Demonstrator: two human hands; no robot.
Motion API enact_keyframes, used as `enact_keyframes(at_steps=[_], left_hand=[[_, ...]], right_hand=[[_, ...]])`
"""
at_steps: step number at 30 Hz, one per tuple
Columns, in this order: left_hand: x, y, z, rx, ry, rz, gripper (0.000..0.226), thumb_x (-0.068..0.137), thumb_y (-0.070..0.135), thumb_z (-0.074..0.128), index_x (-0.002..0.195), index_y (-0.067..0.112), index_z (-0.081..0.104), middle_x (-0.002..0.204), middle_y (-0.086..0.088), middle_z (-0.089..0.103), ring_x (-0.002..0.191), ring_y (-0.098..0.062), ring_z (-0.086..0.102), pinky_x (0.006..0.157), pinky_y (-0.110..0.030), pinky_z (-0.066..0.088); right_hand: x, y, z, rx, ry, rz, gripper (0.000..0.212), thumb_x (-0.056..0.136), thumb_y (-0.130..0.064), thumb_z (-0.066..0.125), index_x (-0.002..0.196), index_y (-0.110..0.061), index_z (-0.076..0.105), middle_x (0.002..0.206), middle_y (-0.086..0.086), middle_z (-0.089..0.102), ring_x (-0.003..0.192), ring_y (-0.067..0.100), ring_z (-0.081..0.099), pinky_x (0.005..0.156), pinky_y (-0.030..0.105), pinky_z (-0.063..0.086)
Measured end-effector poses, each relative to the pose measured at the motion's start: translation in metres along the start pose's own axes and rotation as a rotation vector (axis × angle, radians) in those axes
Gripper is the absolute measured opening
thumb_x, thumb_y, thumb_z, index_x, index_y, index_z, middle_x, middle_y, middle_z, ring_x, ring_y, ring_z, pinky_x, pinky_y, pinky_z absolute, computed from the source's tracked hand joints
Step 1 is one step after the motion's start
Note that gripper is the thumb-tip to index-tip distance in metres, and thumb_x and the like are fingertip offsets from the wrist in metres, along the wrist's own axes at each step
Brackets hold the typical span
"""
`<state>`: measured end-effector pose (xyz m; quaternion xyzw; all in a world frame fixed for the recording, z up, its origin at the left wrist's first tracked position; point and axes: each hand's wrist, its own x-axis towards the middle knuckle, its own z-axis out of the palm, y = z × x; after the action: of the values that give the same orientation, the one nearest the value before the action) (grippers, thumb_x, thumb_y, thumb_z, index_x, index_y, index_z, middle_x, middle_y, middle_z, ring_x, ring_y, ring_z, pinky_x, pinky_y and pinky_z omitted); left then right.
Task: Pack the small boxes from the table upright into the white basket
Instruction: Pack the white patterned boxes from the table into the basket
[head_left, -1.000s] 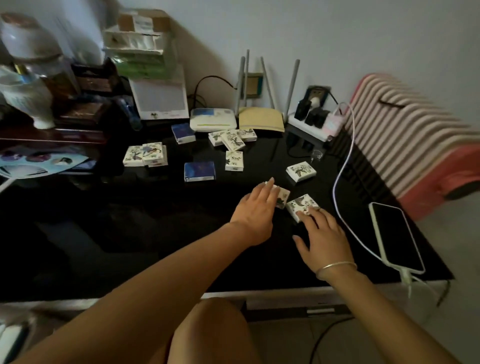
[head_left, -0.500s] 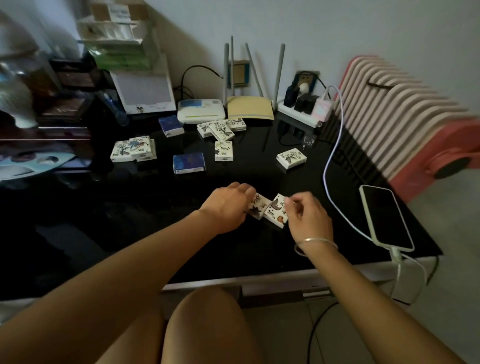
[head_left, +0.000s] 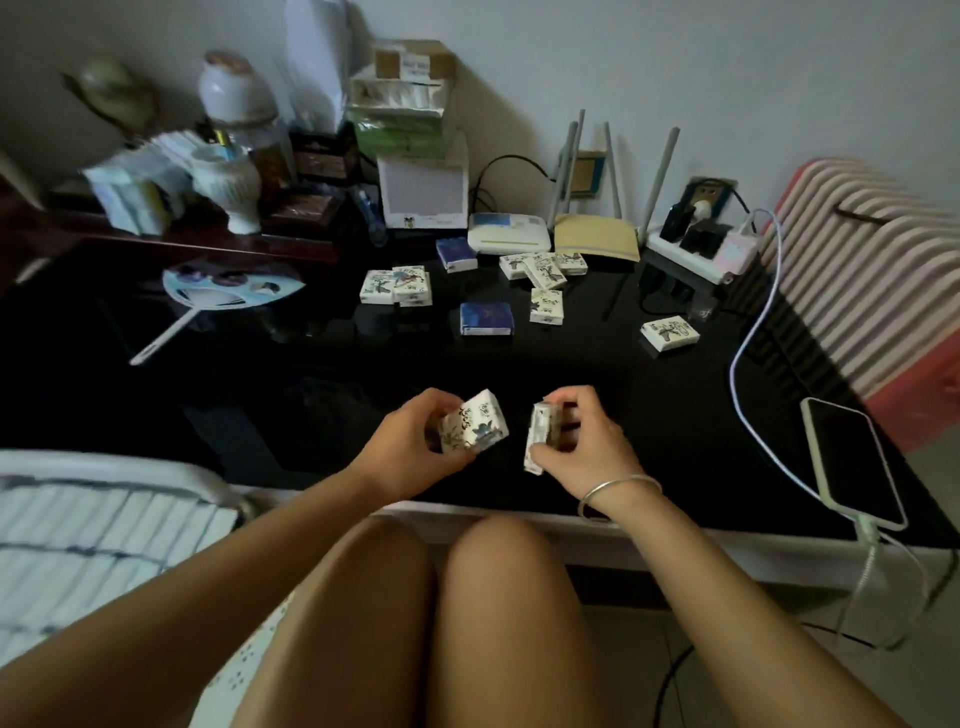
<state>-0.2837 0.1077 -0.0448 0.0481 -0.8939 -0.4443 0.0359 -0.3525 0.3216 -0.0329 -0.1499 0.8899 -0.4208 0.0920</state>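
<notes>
Left hand (head_left: 410, 452) grips one printed box (head_left: 475, 428); right hand (head_left: 587, 452) pinches a second box (head_left: 540, 436), edge-on. I see both held above the desk's (head_left: 311, 405) near edge, just right of the white basket (head_left: 104, 519). The basket interior is blurred, so I cannot tell its contents. Loose boxes (head_left: 670, 335) lie flat farther from the basket, across a broad stretch of dark desk. A phone (head_left: 852, 462) lies by the near edge, well right of the basket.

Bare arms (head_left: 270, 540), bare knees (head_left: 498, 566), thin silver bangle (head_left: 618, 487), R wrist
</notes>
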Motion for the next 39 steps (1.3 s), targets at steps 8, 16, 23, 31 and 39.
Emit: enact_keyframes(at_steps=[8,16,23,31,39], left_hand=[[-0.136,0.009,-0.112,-0.005,0.069,0.105,0.061,0.081,0.019,0.076,0.133,0.029,0.045,0.113,0.012,0.066,0.109,-0.003,0.062,0.086,-0.029,0.055],[-0.275,-0.033,-0.194,-0.147,0.037,-0.081,0.036,0.090,0.029,0.064,0.123,0.018,0.057,0.115,0.006,0.066,0.106,-0.013,0.066,0.085,-0.033,0.058],[-0.365,-0.083,-0.241,-0.071,0.291,-0.327,0.038,0.082,0.016,0.073,0.116,0.026,0.061,0.118,0.005,0.064,0.103,-0.007,0.066,0.088,-0.032,0.057],[-0.415,-0.107,-0.250,0.266,0.294,-0.598,0.045,0.077,0.014,0.077,0.119,0.016,0.063,0.111,-0.002,0.065,0.093,-0.018,0.066,0.082,-0.038,0.055],[-0.425,-0.108,-0.215,0.477,0.098,-0.742,0.040,0.077,0.024,0.061,0.117,0.028,0.062,0.106,0.003,0.070,0.097,-0.022,0.065,0.083,-0.037,0.053]], right_hand=[[-0.069,-0.135,0.089,0.332,-0.198,-0.307,0.025,0.077,-0.017,0.071,0.095,-0.027,0.057,0.091,-0.005,0.068,0.086,0.004,0.064,0.077,0.023,0.052],[-0.154,-0.208,0.190,0.282,-0.435,-0.329,0.041,0.059,-0.053,0.069,0.094,-0.036,0.053,0.091,-0.010,0.066,0.073,0.013,0.066,0.071,0.047,0.056],[-0.224,-0.219,0.261,0.289,-0.616,-0.310,0.050,0.072,-0.030,0.077,0.115,-0.032,0.050,0.100,-0.007,0.065,0.087,0.009,0.067,0.082,0.037,0.057],[-0.276,-0.243,0.311,0.104,-0.668,-0.442,0.052,0.075,-0.038,0.075,0.118,-0.029,0.049,0.107,-0.009,0.061,0.095,0.007,0.060,0.081,0.028,0.053],[-0.277,-0.244,0.352,-0.391,-0.528,-0.607,0.056,0.072,-0.047,0.071,0.115,-0.023,0.045,0.116,-0.003,0.053,0.110,0.019,0.048,0.090,0.035,0.045]])
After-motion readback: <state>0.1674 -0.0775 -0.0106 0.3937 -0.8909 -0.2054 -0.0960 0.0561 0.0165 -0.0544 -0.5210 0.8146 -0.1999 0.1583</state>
